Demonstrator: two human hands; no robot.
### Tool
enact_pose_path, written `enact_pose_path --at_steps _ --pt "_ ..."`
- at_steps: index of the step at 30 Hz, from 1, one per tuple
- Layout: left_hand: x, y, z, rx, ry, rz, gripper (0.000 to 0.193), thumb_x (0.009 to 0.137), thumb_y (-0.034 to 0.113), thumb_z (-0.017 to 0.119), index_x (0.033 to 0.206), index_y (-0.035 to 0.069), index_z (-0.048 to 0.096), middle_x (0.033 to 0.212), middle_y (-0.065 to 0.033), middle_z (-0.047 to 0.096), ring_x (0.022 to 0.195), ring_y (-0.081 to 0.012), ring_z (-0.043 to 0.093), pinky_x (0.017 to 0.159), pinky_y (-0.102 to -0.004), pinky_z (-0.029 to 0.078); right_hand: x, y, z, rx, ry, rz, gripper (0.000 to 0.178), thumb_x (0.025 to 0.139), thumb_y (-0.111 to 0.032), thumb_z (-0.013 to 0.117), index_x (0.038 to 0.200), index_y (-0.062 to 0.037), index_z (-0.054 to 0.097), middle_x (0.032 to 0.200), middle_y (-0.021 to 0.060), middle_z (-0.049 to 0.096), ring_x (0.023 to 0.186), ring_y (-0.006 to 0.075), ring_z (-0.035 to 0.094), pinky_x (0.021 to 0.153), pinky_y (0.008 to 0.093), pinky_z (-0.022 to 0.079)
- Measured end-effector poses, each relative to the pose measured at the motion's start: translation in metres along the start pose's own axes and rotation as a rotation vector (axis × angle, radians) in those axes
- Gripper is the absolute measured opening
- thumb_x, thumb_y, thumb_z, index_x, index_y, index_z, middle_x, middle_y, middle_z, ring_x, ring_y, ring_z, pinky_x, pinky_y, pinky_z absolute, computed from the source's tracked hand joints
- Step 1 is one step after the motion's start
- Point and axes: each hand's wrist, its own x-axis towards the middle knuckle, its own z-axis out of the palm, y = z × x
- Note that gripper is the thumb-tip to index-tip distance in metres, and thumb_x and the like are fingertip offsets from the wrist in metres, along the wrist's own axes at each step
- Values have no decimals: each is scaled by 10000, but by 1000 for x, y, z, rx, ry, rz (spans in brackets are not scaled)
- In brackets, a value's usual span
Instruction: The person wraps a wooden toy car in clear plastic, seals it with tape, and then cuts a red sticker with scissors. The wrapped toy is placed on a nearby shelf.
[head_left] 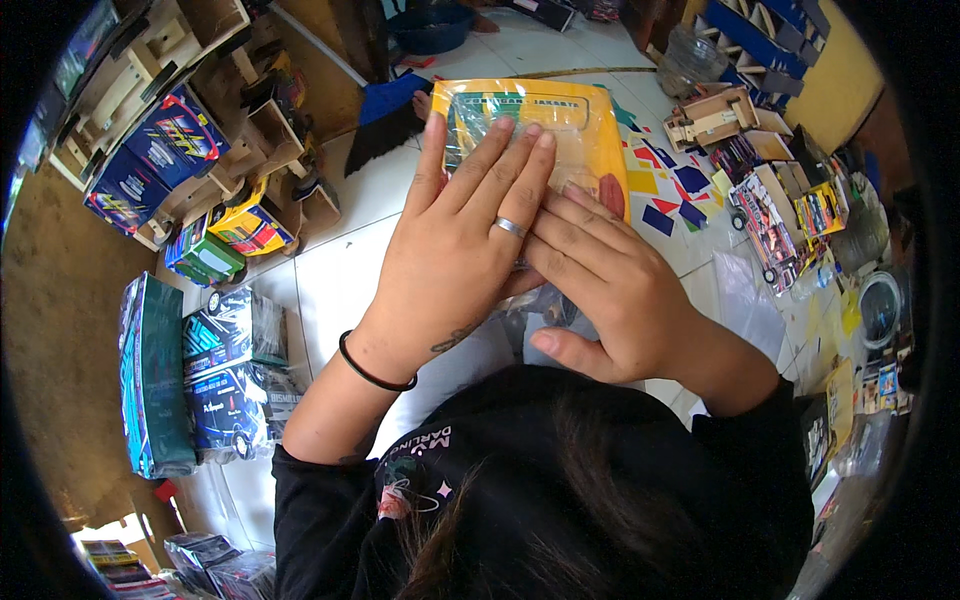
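Observation:
A yellow printed panel (608, 110) with a glossy clear plastic covering lies before me, with green and red patches on it; whether it is one face of a box I cannot tell. My left hand (450, 240), with a ring and a black wristband, is laid flat over its left and middle part, fingers stretched out. My right hand (615, 290) rests on its lower right part with the fingers straight and the thumb apart, their tips close beside the left hand. Both palms press on the surface, and neither grips it. The panel's near side is hidden under the hands.
Wooden toy trucks with printed sides (165, 150) are stacked at the left, above plastic-wrapped toy trucks (235, 400). A blue broom (395, 100) lies beyond. Coloured paper scraps (660, 185) litter the white tiles at the right, near another toy truck (765, 225) and a clear plastic sheet (745, 305).

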Motion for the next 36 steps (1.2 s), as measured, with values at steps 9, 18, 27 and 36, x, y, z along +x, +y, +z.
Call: enact_pose_path --at_steps 9,18,27,36 --pt "-17 37 17 143 44 -80 634 763 176 649 1324 -23 431 1356 -203 443 1268 -361 420 1063 -483 289 -138 141 28 -67 922 606 267 815 -98 640 1049 20 592 1094 139 605 1016 245 570 930 328 410" --pt "-29 33 29 279 129 -52 551 760 323 675 1215 27 580 1209 -114 586 1078 -260 515 947 -364 377 -371 267 161 -214 -437 1620 948 516 -374 838 1292 -46 404 1141 205 593 1102 346 559 942 435 440" --pt "-20 27 31 272 202 11 388 814 143 559 1180 23 599 1199 -108 577 1021 -194 496 872 -304 432 -397 290 105 704 815 1892 301 739 -209 707 975 -95 559 858 60 638 755 185 628 584 400 493" --pt "-26 26 36 225 247 23 456 787 176 581 1209 3 563 1224 -113 547 1054 -218 503 913 -346 421 -57 146 -92 526 853 354 414 843 -96 600 1228 15 497 1188 106 554 1095 179 546 909 298 442"
